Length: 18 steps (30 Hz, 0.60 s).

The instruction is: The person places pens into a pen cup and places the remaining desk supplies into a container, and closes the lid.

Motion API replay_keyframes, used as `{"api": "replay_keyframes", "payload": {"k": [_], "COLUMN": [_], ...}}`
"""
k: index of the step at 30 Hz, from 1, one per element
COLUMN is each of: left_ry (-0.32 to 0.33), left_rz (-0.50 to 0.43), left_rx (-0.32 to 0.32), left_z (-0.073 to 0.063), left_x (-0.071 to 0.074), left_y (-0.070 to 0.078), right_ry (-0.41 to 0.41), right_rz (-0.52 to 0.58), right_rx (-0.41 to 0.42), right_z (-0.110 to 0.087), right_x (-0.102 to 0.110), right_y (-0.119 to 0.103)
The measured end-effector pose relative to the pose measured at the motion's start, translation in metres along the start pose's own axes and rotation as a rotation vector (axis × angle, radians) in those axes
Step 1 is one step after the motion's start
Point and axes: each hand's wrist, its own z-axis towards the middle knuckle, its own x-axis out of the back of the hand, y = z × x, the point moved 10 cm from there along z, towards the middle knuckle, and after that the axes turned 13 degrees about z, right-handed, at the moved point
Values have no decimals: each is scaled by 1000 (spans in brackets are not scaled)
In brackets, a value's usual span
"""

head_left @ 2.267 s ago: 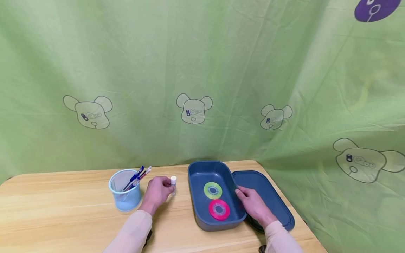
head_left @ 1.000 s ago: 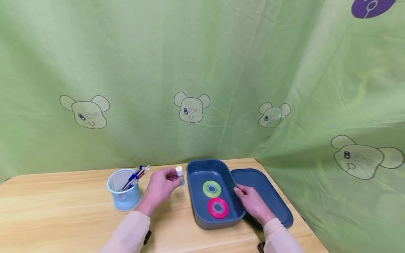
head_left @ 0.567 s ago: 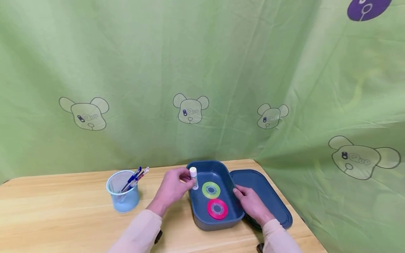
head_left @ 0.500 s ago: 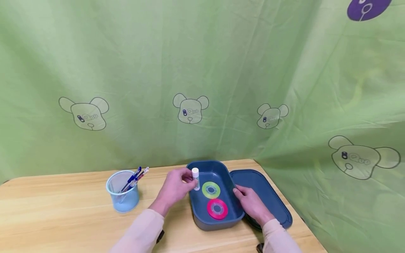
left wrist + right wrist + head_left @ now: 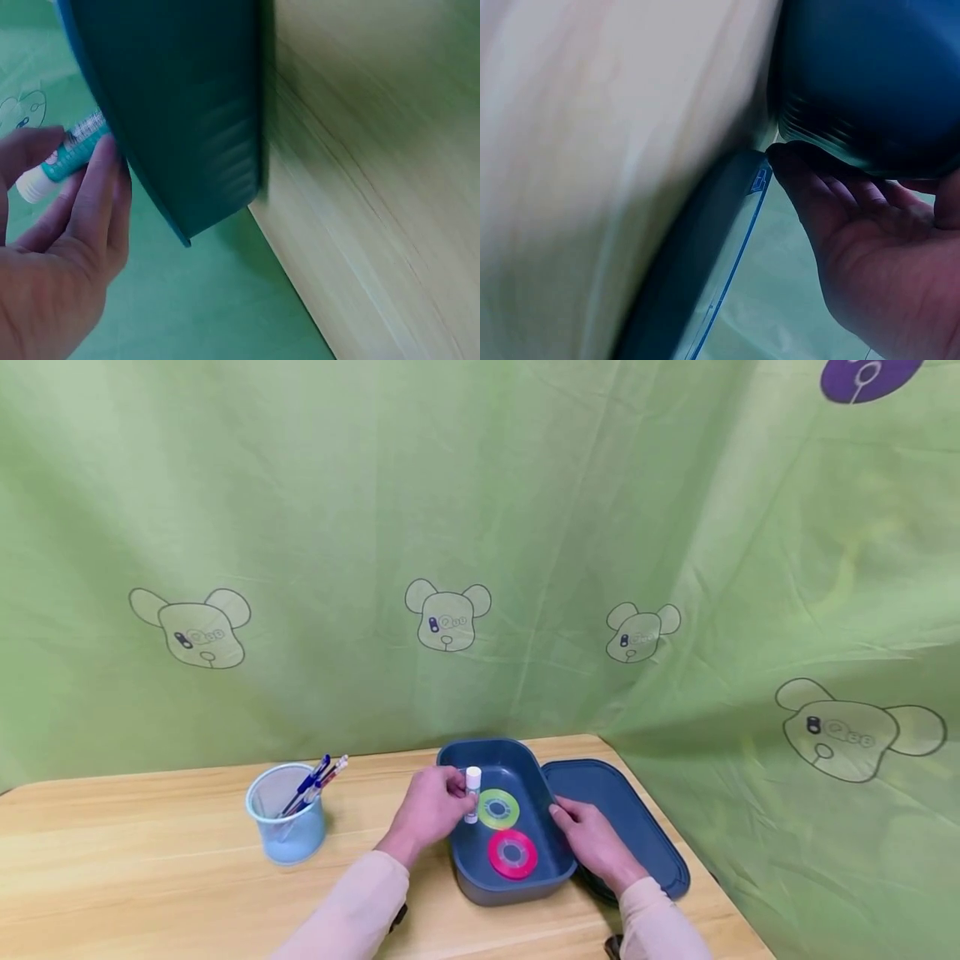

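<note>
My left hand (image 5: pixel 432 804) pinches a white-capped glue stick (image 5: pixel 472 781) between thumb and fingers. The stick is upright, over the left side of a dark blue plastic box (image 5: pixel 491 887). In the left wrist view its green label (image 5: pixel 75 150) shows beside the box wall. Whether its base touches the box floor I cannot tell. Inside the box lie a yellow-green tape roll (image 5: pixel 498 810) and a pink tape roll (image 5: pixel 513 854). My right hand (image 5: pixel 596 841) holds the box's right wall, thumb at the rim; in the right wrist view the fingers lie under the box.
A matching dark blue lid (image 5: pixel 630 810) lies to the right of the box, partly beneath it and the right hand. On the left of the wooden table (image 5: pixel 150 852) stands a light blue mesh pen cup (image 5: pixel 292 839) with several pens (image 5: pixel 311 789). A green curtain (image 5: pixel 337 527) hangs behind.
The left hand has carried the glue stick from the table beside the pen cup rightward, over the box's left rim and slightly lower inside. My right hand keeps its hold on the box.
</note>
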Motion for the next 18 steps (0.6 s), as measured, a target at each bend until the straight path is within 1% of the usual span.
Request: {"api": "replay_keyframes", "payload": {"k": [2, 5, 14, 18], "left_ry": [7, 16, 21, 41], "left_rz": [20, 47, 68, 90], "left_rx": [27, 48, 75, 81], "left_z": [1, 2, 4, 3], "left_x": [-1, -1, 2, 5], "left_y": [-1, -2, -4, -6], "right_ry": [2, -3, -7, -7], "right_rz": [1, 3, -1, -8], "right_rx": [2, 3, 3, 2], "right_z": [0, 1, 1, 1], "right_x": [0, 0, 0, 0], "right_y": [0, 0, 0, 0]}}
